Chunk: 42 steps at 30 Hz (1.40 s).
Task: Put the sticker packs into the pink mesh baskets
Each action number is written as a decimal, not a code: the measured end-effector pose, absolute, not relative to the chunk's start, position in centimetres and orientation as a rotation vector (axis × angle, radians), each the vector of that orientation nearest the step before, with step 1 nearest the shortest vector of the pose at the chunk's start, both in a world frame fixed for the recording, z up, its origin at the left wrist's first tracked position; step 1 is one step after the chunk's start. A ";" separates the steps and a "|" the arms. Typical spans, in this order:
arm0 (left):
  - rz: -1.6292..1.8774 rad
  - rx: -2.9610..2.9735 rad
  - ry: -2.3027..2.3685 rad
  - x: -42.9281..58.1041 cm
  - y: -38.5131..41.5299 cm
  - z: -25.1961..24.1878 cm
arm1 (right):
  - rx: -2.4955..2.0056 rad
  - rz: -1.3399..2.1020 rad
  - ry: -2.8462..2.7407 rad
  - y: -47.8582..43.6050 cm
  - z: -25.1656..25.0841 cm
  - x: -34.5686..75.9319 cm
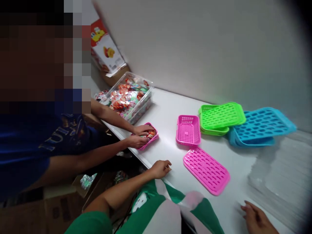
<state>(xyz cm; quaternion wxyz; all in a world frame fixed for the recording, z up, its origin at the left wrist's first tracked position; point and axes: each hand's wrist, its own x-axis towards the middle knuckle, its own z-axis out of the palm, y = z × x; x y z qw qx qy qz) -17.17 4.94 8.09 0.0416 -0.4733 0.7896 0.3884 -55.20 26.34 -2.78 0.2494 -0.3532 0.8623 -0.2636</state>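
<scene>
My left hand (161, 169) rests at the near table edge, its fingers loosely bent and slightly apart, with nothing in them. At the lower right, my right hand (258, 217) is partly cut off by the frame; its fingers are apart and hold nothing visible. Between my hands lies a flat pink slotted lid (207, 170). A pink plastic basket (188, 130), with nothing in it, stands just beyond the lid. To the left, a co-worker's two hands (141, 135) press on wrapped sweets in another pink basket (153, 140).
A clear tub (138, 112) full of wrapped sweets stands at the back left, by a printed carton (107, 48). Green baskets (214, 130) and blue baskets (253, 142) with lids sit near the wall. Clear plastic sheets or bags (280, 175) lie at the right. Open cardboard boxes (60, 208) are below.
</scene>
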 end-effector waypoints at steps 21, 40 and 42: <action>0.906 -1.524 2.095 -13.0 4.5 -1.2 | -1.631 -0.170 1.479 13.7 -2.6 -37.4; 0.914 -1.475 2.128 -13.4 4.1 -0.7 | -1.639 -0.052 1.523 13.4 -1.8 -37.5; 0.917 -1.478 2.126 -13.5 4.0 -0.5 | -1.625 -0.060 1.525 13.5 -1.6 -37.6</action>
